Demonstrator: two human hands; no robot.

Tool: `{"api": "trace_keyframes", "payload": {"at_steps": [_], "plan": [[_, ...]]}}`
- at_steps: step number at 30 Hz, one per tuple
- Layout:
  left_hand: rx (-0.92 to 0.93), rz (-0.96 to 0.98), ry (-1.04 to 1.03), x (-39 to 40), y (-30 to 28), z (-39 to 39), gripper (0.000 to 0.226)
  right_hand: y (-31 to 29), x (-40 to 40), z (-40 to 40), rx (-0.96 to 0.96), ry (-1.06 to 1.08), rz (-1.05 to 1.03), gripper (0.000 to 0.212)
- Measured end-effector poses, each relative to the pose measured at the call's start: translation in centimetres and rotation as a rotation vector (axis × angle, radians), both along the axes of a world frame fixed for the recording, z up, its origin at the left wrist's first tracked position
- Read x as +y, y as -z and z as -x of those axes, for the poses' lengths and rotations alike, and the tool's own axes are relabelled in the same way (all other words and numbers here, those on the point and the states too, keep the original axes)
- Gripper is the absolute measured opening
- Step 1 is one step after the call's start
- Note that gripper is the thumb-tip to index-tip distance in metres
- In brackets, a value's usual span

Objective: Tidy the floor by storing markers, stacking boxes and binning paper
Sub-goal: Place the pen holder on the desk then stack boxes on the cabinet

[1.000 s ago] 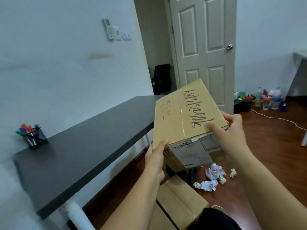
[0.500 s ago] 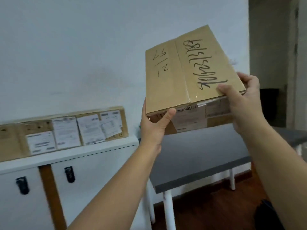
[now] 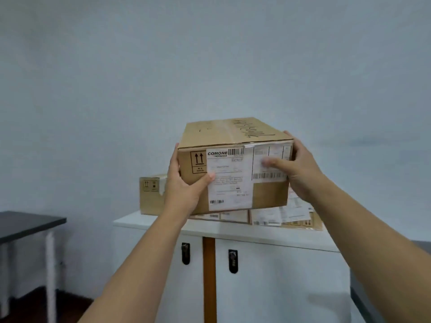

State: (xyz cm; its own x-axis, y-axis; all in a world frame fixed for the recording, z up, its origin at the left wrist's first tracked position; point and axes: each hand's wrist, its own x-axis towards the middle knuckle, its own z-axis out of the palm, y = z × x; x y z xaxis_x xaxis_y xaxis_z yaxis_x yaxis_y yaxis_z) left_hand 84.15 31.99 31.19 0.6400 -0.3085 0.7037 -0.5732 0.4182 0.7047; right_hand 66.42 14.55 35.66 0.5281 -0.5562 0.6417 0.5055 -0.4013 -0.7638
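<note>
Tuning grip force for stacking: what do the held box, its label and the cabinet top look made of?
Held box: brown corrugated cardboard by the look, matte, with a glossy clear tape strip along the top seam. Shipping label: white printed paper, matte, stuck flat to the front face. Cabinet top: smooth white panel, probably laminated board; the core can't be told. Left hand and right hand hold the box ends.

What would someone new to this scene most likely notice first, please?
Probably the cardboard box at centre frame, gripped at its ends by the left hand and right hand. Behind and below it, another labelled box sits on the white cabinet against the wall.
</note>
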Motion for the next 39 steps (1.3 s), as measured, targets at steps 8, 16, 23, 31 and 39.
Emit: {"api": "trace_keyframes", "payload": {"at_steps": [8, 16, 23, 31, 39], "plan": [[0.024, -0.083, -0.115, 1.4, 1.3, -12.8, 0.089, 0.6, -1.4, -14.1, 0.065, -0.133, 0.122, 0.055], [0.036, 0.02, -0.534, -3.1, -0.9, -19.6, 0.075, -0.5, -4.0, -24.4, 0.355, 0.154, 0.329, 0.084], [-0.088, -0.288, -0.707, -4.9, 0.4, -26.5, 0.063, -0.3, -4.1, -30.3, 0.424, 0.176, 0.434, 0.096], [-0.114, -0.616, -0.677, -5.4, 1.9, -31.4, 0.06, 0.0, -4.4, -35.9, 0.433, 0.213, 0.485, 0.102], [-0.128, -0.929, -0.651, -6.7, 2.0, -34.6, 0.071, 0.1, -4.1, -39.2, 0.487, 0.281, 0.476, 0.097]]}}
